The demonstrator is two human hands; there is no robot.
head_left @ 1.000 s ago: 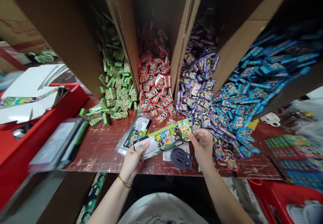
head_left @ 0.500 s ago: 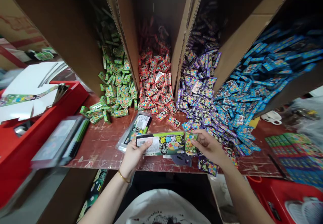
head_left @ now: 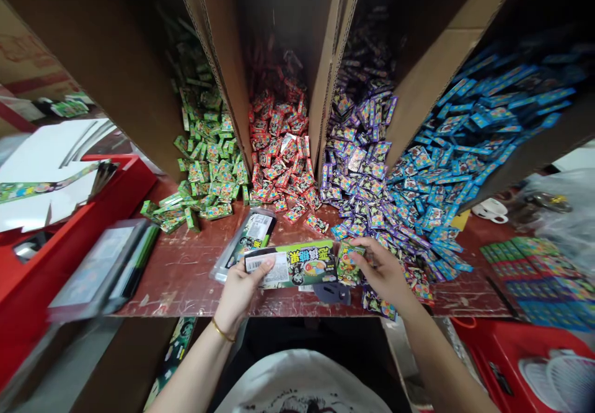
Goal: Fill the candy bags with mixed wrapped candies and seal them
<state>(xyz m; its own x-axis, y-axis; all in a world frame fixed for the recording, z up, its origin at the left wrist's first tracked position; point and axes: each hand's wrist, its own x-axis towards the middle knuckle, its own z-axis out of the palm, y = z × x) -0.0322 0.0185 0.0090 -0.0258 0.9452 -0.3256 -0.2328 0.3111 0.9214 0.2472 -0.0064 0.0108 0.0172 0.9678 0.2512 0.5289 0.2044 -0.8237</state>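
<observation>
My left hand [head_left: 244, 289] is closed on the barcoded end of a flat printed candy box [head_left: 309, 267], thumb on top, holding it level above the table's front part. At the box's right end, my right hand [head_left: 381, 270] pinches a small green candy packet [head_left: 349, 263] against or just beside the box opening; which of the two I cannot tell. Under my right hand lie loose purple packets [head_left: 379, 304] near the table edge. Behind my left hand rests another printed box [head_left: 251, 233] in clear plastic. A dark rounded object [head_left: 332, 292] shows partly below the held box.
Tall cardboard dividers [head_left: 211, 59] separate heaps of green packets [head_left: 214, 171], red packets [head_left: 281, 159], purple packets [head_left: 357, 159] and blue packets [head_left: 446, 177]. A red bin [head_left: 125, 183] with papers stands left, beside plastic-sleeved packs [head_left: 97, 270]. Rows of coloured packets [head_left: 539, 283] lie right, above a red stool [head_left: 525, 351].
The whole view has shifted slightly, so things appear a little further left. Both hands keep their hold, with the green packet still at the box's right end.
</observation>
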